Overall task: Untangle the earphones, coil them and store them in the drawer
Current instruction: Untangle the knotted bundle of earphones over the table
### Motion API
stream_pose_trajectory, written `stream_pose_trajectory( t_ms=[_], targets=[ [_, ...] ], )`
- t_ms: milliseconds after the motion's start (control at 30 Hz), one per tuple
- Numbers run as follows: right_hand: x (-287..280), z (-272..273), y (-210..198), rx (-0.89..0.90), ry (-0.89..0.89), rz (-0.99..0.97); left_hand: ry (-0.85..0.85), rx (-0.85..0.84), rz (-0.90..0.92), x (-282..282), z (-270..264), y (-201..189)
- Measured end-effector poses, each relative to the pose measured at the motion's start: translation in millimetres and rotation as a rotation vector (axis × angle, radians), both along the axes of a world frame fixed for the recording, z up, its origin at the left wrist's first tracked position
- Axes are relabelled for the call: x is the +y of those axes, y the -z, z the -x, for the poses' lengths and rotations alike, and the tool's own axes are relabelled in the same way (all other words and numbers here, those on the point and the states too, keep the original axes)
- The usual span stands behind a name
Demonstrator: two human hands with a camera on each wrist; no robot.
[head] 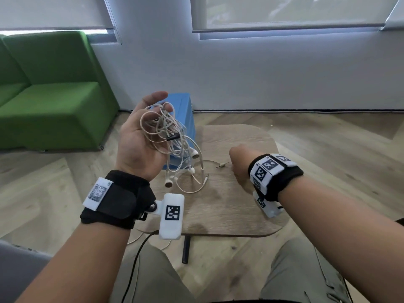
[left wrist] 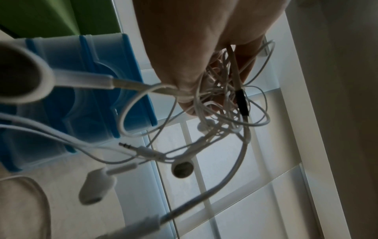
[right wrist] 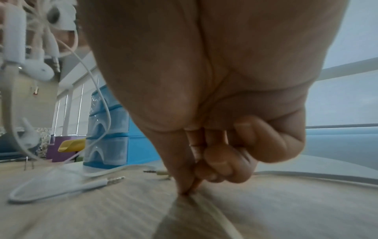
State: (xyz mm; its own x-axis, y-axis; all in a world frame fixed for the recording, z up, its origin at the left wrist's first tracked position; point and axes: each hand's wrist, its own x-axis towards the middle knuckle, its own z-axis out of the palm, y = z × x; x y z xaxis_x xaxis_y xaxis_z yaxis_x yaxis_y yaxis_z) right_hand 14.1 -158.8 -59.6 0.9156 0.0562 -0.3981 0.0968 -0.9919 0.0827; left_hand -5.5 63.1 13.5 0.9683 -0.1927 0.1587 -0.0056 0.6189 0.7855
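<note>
My left hand (head: pixel 160 103) is raised palm up over the left side of the table, its fingers curled round a tangle of white and cream earphones (head: pixel 166 130). Earbuds (head: pixel 168 182) and loops hang from the tangle down to the tabletop. In the left wrist view the fingers (left wrist: pixel 204 90) grip the knotted cables (left wrist: pixel 225 103), and an earbud (left wrist: pixel 182 169) and a jack plug (left wrist: pixel 131 145) dangle below. My right hand (head: pixel 237 159) rests low on the table. Its thumb and forefinger (right wrist: pixel 187 189) pinch a cream cable (right wrist: pixel 216 215) just behind a jack plug (head: pixel 220 165). The blue drawer unit (head: pixel 185 110) stands behind the tangle.
The small wooden table (head: pixel 229 204) sits in front of my knees. A white jack plug (right wrist: pixel 114 179) and its cable loop lie on it left of my right hand. A green sofa (head: pixel 50 101) stands at the left, and the wall and windows lie behind.
</note>
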Motion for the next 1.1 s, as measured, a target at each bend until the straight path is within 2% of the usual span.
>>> stream_pose_trajectory(
  t_ms=[67,133,233,300,367,433,633,733,833,967,1033,1100],
  targets=[
    [-1,1,-7,-0.018,0.050,-0.020,0.015,0.005,0.040,2,-2,0],
    [-1,3,-11,-0.083,0.090,-0.122,0.026,0.009,0.067,5,-3,1],
    [2,9,-15,-0.147,-0.015,-0.512,0.017,0.007,0.060,6,-3,2],
    [8,21,-22,-0.057,-0.099,-0.793,0.009,0.003,0.046,4,-3,1],
    [12,29,-25,0.031,-0.152,-0.923,-0.006,0.002,0.023,1,-3,1],
    [16,34,-27,0.023,-0.195,-0.945,-0.026,0.006,-0.015,-1,-3,0],
    [5,38,-34,-0.152,-0.162,-0.975,-0.070,0.064,-0.121,2,-7,4],
    [-9,38,-43,-0.159,-0.077,-1.168,-0.083,0.108,-0.229,1,-8,9],
    [-20,39,-54,-0.126,-0.008,-1.365,-0.048,0.130,-0.339,-6,-5,14],
    [-22,39,-62,-0.086,-0.094,-1.285,0.018,0.143,-0.435,-16,-2,20],
    [-23,37,-64,-0.157,-0.066,-1.332,0.053,0.139,-0.494,-19,0,23],
    [-28,33,-65,-0.241,0.051,-1.439,0.085,0.126,-0.551,-19,1,26]
  ],
)
